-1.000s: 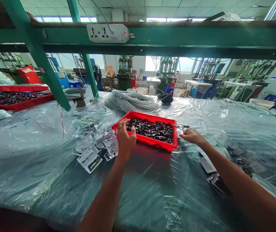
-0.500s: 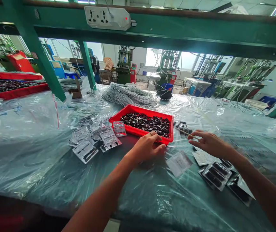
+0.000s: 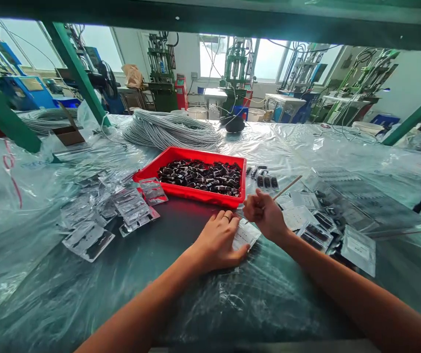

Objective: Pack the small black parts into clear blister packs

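My left hand [image 3: 220, 240], a ring on one finger, lies palm down with its fingers stretched over a small pale printed packet [image 3: 243, 236]. The packet is flat on the table, partly hidden beneath those fingers. Just right of it, my right hand [image 3: 265, 213] is closed round a thin wooden stick [image 3: 288, 188], whose long end slants up to the right. Behind both hands stands a red tray [image 3: 210, 197] full of small black parts [image 3: 203, 176]. A few black pieces [image 3: 267, 182] in clear packaging lie by the tray's right side.
Clear packets [image 3: 131, 206] are heaped on the left. More packets with black contents [image 3: 315, 235] lie to the right, near a stack of clear sheets [image 3: 372, 203]. A coil of grey cable [image 3: 173, 128] sits behind the tray. Plastic film covers the table; green posts [image 3: 74, 73] rise beyond.
My right hand has come left from the packet pile, bringing the stick beside my left hand. My left hand has moved from the tray's edge onto the packet. The view has turned downward and right.
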A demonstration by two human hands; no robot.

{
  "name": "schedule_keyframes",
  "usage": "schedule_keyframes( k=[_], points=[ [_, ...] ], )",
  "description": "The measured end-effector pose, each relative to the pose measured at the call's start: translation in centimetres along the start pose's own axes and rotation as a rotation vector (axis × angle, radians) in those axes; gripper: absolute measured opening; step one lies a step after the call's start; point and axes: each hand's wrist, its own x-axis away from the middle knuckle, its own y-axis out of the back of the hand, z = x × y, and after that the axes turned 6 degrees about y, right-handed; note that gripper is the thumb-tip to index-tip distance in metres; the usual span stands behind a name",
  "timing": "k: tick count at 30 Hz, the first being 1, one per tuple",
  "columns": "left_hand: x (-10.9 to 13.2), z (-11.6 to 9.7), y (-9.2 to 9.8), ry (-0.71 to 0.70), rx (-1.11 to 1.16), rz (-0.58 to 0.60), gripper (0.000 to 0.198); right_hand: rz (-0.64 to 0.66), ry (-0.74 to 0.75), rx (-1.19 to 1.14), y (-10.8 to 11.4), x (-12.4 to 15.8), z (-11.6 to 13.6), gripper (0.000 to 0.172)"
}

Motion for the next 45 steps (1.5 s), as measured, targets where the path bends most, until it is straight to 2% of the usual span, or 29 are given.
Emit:
schedule_keyframes(
  k=[3, 5, 9, 12, 15, 20, 22, 26, 30, 33, 35, 39, 45],
  points=[
    [-0.2, -0.6, -0.3, 0.088, 0.016, 0.023, 0.057, -0.055, 0.023, 0.0, -0.4, -0.5, -0.9, 0.063],
    [-0.4, -0.8, -0.4, 0.117, 0.028, 0.051, 0.051, -0.075, 0.057, -0.007, -0.6, -0.8, -1.4, 0.062],
    [-0.6, -0.7, -0.2, 0.152, 0.067, 0.094, 0.037, -0.08, 0.114, -0.035, -1.1, -1.2, -2.7, 0.054],
    [-0.6, -0.4, -0.2, 0.183, 0.087, 0.087, 0.037, -0.092, 0.121, -0.062, -1.4, -1.2, -3.2, 0.048],
    [-0.5, -0.3, -0.3, 0.187, 0.092, 0.061, 0.037, -0.032, 0.025, -0.046, -1.2, -0.6, -2.7, 0.045],
    [-0.3, -0.3, -0.4, 0.163, 0.113, 0.085, 0.038, 0.183, -0.267, -0.025, 0.2, 0.9, -0.8, 0.044],
    [-0.4, 0.1, -0.3, 0.111, 0.116, 0.052, 0.041, 0.186, -0.297, -0.033, 0.8, 0.9, 0.1, 0.041],
    [-0.7, 1.4, 0.1, 0.064, 0.129, -0.023, 0.057, 0.067, -0.128, -0.06, 1.3, 0.0, 1.9, 0.023],
    [-0.8, 1.3, 0.2, 0.086, 0.169, 0.04, 0.049, -0.094, 0.091, -0.146, 0.6, -0.6, 2.1, 0.024],
    [-0.6, 0.3, -0.3, 0.143, 0.21, 0.022, 0.05, -0.143, 0.071, -0.175, -0.6, -0.5, 0.7, 0.047],
    [-0.5, -0.2, -0.6, 0.159, 0.226, 0.022, 0.049, -0.156, 0.034, -0.152, -1.3, -0.4, -0.4, 0.055],
    [-0.4, -0.2, -0.8, 0.157, 0.25, 0.069, 0.045, -0.189, 0.063, -0.095, -2.2, -0.4, -1.4, 0.058],
    [-0.6, 0.0, -0.9, 0.187, 0.27, 0.06, 0.05, -0.186, 0.09, -0.03, -2.2, 0.0, -1.1, 0.057]
  ],
)
